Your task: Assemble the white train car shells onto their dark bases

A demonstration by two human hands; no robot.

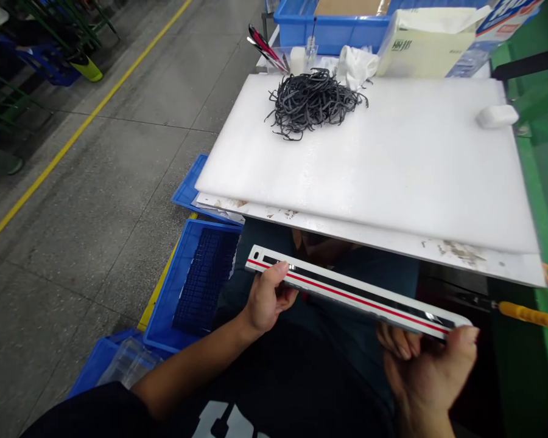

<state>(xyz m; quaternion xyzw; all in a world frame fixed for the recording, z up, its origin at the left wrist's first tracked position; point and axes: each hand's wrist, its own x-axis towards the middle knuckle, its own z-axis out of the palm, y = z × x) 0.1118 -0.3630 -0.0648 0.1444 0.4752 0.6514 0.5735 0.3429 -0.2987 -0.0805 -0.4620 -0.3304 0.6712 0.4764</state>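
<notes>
A long, narrow white panel (347, 288) with a glossy black strip and a red stripe lies slantwise across my lap, held off the table edge. My left hand (265, 299) grips it near its left end, thumb on top and fingers underneath. At the panel's right end my right hand (432, 359) has its thumb pressed on the edge and its fingers below. What exactly the panel is, I cannot tell. On the white foam pad (383, 164) beyond it lies a tangled heap of thin black strips (313, 100).
A tissue pack (427, 45), crumpled white cloth (357, 66) and pens (267, 47) stand at the table's back, before a blue tray (333, 30). A white block (497, 115) sits at right. Blue bins (164, 304) line the left floor. A yellow-handled tool (532, 315) is at right.
</notes>
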